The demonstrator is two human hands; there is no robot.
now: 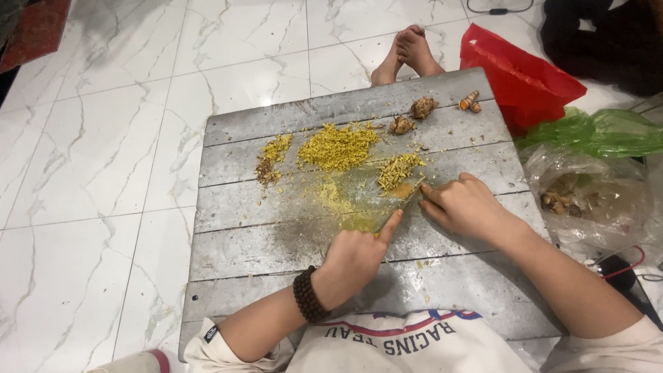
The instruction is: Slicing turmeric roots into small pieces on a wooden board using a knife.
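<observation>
Knife (400, 205) gripped by left hand (352, 259); right hand (464, 205) fingers curled over yellow shreds (397, 170)

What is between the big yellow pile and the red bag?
In the head view, two knobbly brown roots lie on the grey board between the big yellow pile and the red bag.

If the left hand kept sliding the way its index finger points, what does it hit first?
Most likely the right hand, just beyond the knife blade the left hand steadies. The chopped yellow pile lies close alongside, so depth leaves some doubt.
</observation>
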